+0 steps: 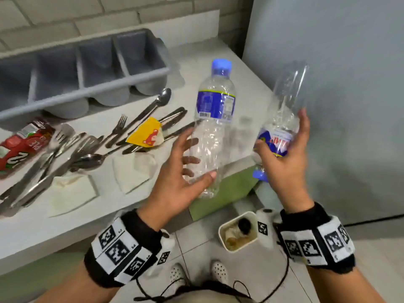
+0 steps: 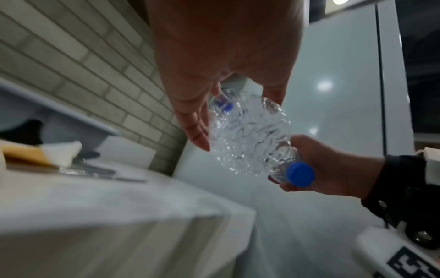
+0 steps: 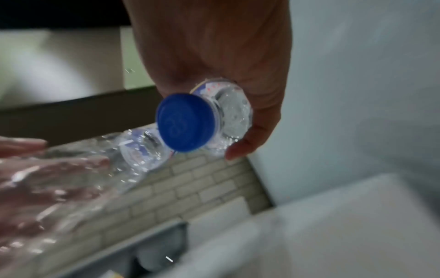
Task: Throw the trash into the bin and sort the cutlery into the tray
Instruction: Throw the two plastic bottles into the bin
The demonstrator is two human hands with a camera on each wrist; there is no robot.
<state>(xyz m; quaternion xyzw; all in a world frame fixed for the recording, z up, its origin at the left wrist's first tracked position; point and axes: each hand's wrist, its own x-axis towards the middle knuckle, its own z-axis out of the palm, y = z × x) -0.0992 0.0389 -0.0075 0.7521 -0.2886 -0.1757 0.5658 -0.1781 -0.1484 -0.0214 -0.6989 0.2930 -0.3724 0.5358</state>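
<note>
My left hand (image 1: 194, 160) holds a clear plastic bottle (image 1: 215, 127) upright just off the counter's front corner, its blue cap (image 1: 221, 65) on top, thumb in front and fingers behind. My right hand (image 1: 282, 138) grips a second clear bottle (image 1: 288, 92) upside down, its blue cap (image 1: 259, 174) pointing down; in the right wrist view that cap (image 3: 186, 122) fills the centre. A white bin (image 1: 223, 237) with scraps stands on the floor below my hands. The grey compartment tray (image 1: 87, 90) is at the counter's back left. Forks, spoons and knives (image 1: 72, 154) lie spread before it.
A yellow wrapper (image 1: 146, 132) lies on the knives, a red carton (image 1: 19, 147) at the far left, and crumpled napkins (image 1: 133, 171) near the counter's front. A pale panel (image 1: 338, 106) rises on the right. My shoes (image 1: 219, 270) show on the tiled floor.
</note>
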